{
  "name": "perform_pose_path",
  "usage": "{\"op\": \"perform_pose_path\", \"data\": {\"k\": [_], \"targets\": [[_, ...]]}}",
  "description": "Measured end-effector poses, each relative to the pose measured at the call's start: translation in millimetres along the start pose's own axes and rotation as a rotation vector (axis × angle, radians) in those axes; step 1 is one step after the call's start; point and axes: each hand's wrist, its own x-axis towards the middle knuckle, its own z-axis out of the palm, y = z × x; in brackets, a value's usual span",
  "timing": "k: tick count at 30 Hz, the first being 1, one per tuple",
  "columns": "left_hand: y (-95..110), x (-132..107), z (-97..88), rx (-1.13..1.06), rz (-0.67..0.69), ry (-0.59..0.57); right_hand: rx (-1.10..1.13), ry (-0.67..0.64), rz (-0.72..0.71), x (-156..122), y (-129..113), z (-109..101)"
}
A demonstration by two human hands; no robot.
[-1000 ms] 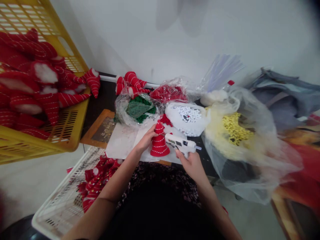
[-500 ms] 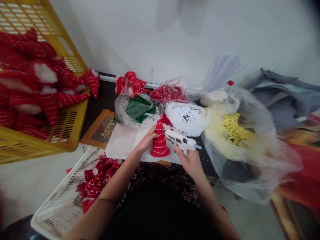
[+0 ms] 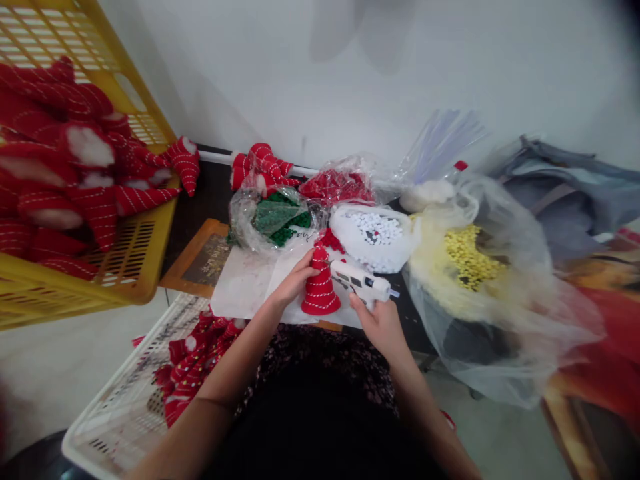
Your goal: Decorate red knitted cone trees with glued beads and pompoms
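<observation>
A red cone-shaped hat (image 3: 321, 290) with white stitched lines stands upright over white paper (image 3: 245, 283). My left hand (image 3: 295, 280) grips it from the left, near its upper part. In my right hand (image 3: 379, 321) is a white glue gun (image 3: 361, 280), with a clear stick poking out of its back end. The gun's nozzle points left, at the upper right side of the hat; whether it touches the cloth I cannot tell. Just behind the hat lie small red pompoms (image 3: 331, 240).
Behind are bags of green pompoms (image 3: 283, 217), white pompoms (image 3: 375, 230) and red pieces (image 3: 340, 187). A bag of yellow pompoms (image 3: 470, 257) stands right. Clear glue sticks (image 3: 445, 143) lean at the wall. Left are a yellow crate (image 3: 150, 280) of red cones and a white basket (image 3: 95, 407).
The glue gun has shifted very slightly to the left in my right hand. My left hand and the hat have stayed nearly still.
</observation>
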Motion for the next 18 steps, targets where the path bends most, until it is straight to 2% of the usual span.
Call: {"op": "perform_pose_path", "data": {"k": [3,6,8,12,14,18], "targets": [[-1.6,0.3,-2.1,0.009,-0.003,0.006,-0.058,0.008,-0.012,-3.2,6.6,-2.5],[-2.8,0.1,-5.4,0.014,-0.002,0.006,-0.063,0.027,0.059,-6.4,22.2,-12.4],[-3.5,-0.1,-7.7,0.0,-0.006,0.007,0.018,-0.008,0.183,-8.9,36.6,-22.2],[-6.5,1.7,-11.4,-0.017,-0.008,0.02,0.198,-0.166,0.466,-16.1,63.5,-38.2],[-9.1,3.9,-12.6,-0.015,-0.007,0.024,0.08,-0.182,0.474,-19.2,70.9,-42.1],[-13.9,8.7,-14.0,-0.022,-0.002,0.026,-0.421,-0.184,0.362,-15.4,69.5,-47.5]]}}
